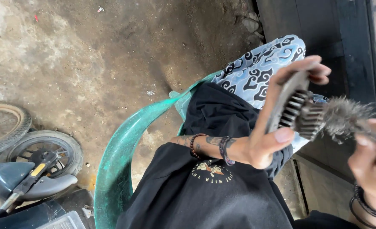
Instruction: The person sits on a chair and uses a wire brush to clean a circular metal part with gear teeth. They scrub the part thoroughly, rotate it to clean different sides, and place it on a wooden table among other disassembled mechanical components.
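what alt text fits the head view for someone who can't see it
A person's left hand holds a ribbed metal part while the right hand works a frayed brush against it, above a green plastic chair and a dirt floor.

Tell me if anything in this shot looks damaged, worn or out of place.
The brush in the right hand is frayed, its bristles splayed and matted against the gear held by the left hand. The green plastic chair is scuffed and grimy along its rim. Nothing looks spilled.
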